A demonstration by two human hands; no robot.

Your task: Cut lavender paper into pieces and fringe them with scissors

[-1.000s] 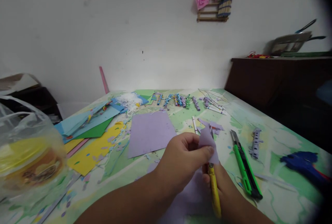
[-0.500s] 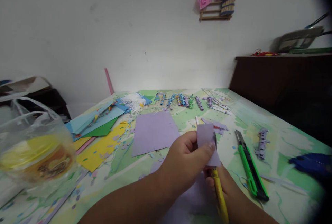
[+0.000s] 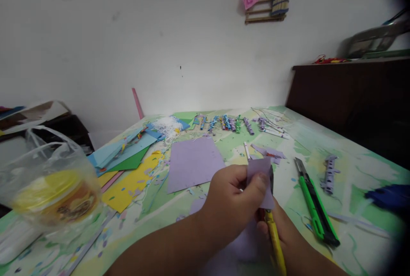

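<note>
My left hand (image 3: 235, 195) pinches a small purple paper piece (image 3: 259, 166), thumb on its face. Below and behind it, my right hand (image 3: 267, 227) is closed around yellow-handled scissors (image 3: 274, 242). A dark blade shows along the paper's right edge; the rest is hidden behind the paper, as are most of my right fingers. Beyond my left hand a larger purple sheet (image 3: 195, 163) lies flat on the table. To the right are a green box cutter (image 3: 315, 207) with its blade out and a purple paper roll (image 3: 329, 173) with punched holes.
At the left stands a yellow-lidded tub (image 3: 60, 199) in a clear plastic bag. Coloured sheets (image 3: 128, 154), white string (image 3: 168, 126) and several decorated paper rolls (image 3: 227, 122) lie farther back. Paper scraps dot the tablecloth. A dark cabinet (image 3: 346, 97) borders the right side.
The view has shifted slightly, so the table items appear a little farther right. The purple piece's upper edge sits a bit lower in view, still held beside the scissor blade.
</note>
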